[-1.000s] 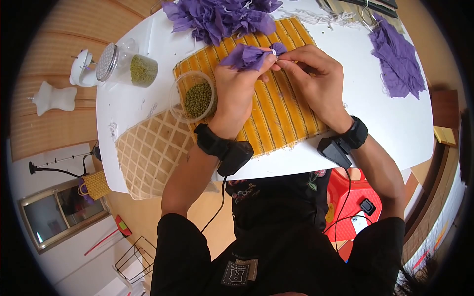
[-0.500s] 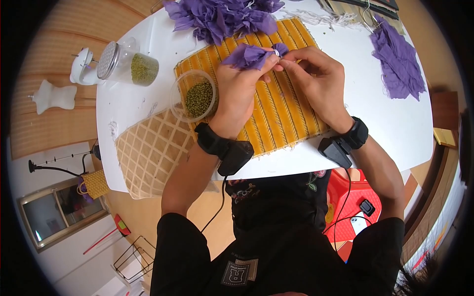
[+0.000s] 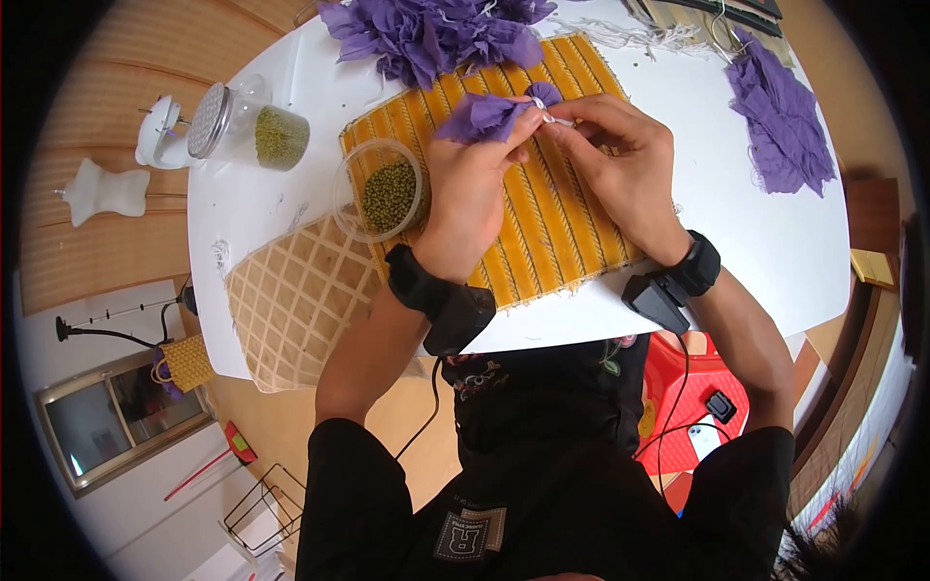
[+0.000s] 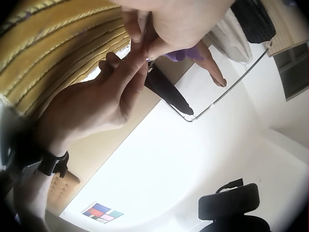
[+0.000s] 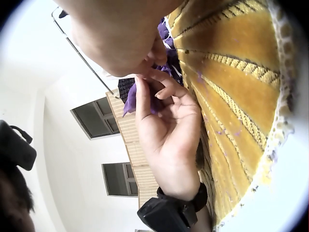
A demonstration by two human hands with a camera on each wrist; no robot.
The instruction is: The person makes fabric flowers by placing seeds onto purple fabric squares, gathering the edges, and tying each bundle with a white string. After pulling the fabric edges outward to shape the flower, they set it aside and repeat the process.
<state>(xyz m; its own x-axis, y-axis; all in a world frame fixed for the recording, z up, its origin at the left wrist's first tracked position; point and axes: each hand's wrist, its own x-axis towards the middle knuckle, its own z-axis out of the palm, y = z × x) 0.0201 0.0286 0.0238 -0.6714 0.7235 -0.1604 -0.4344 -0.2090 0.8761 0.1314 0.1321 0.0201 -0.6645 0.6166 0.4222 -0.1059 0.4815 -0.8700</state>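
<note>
Over the yellow striped mat (image 3: 542, 213), the left hand (image 3: 467, 184) pinches a gathered piece of purple cloth (image 3: 477, 118); a small tuft stands out above its thumb. White thread (image 3: 548, 116) is wound round the cloth's neck, and the right hand (image 3: 625, 165) pinches the thread's end between thumb and forefinger. Fingertips of both hands nearly meet. In the right wrist view the left hand (image 5: 169, 125) has the purple cloth (image 5: 133, 101) behind its thumb. The left wrist view shows the right hand (image 4: 96, 99) with fingertips close together.
A clear tub of green beans (image 3: 389, 197) stands left of the left hand, with a lidded jar (image 3: 281, 137) beyond. Purple cloth is heaped at the back (image 3: 426, 39); more purple cloth (image 3: 783, 116) lies right. A beige lattice mat (image 3: 300, 300) lies front left.
The white thread shows more plainly between the hands. The left wrist has turned slightly, and the purple cloth has tilted a little with it.
</note>
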